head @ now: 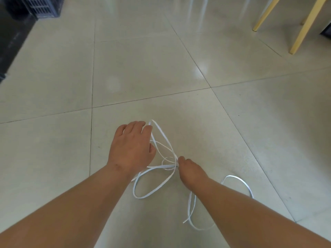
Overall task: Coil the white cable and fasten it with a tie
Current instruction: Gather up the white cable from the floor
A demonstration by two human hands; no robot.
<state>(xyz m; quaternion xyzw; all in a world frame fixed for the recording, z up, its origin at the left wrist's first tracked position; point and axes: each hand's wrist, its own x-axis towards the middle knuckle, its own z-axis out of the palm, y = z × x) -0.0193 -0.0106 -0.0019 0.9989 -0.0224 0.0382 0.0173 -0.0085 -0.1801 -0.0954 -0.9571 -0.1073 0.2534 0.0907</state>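
A flat white cable (152, 192) lies in loose loops on the tiled floor in front of me. My left hand (131, 145) reaches over the far loop, fingers curled around the strands near its tip. My right hand (190, 171) pinches several strands where the loops cross in the middle. More cable trails right in a loop (238, 179) and passes under my right forearm to a loose end near the bottom. No tie is visible.
Pale glossy floor tiles (143, 68) spread all around. Yellow wooden furniture legs (302, 31) stand at the upper right. A dark crate (43, 6) and a dark strip of flooring sit at the upper left.
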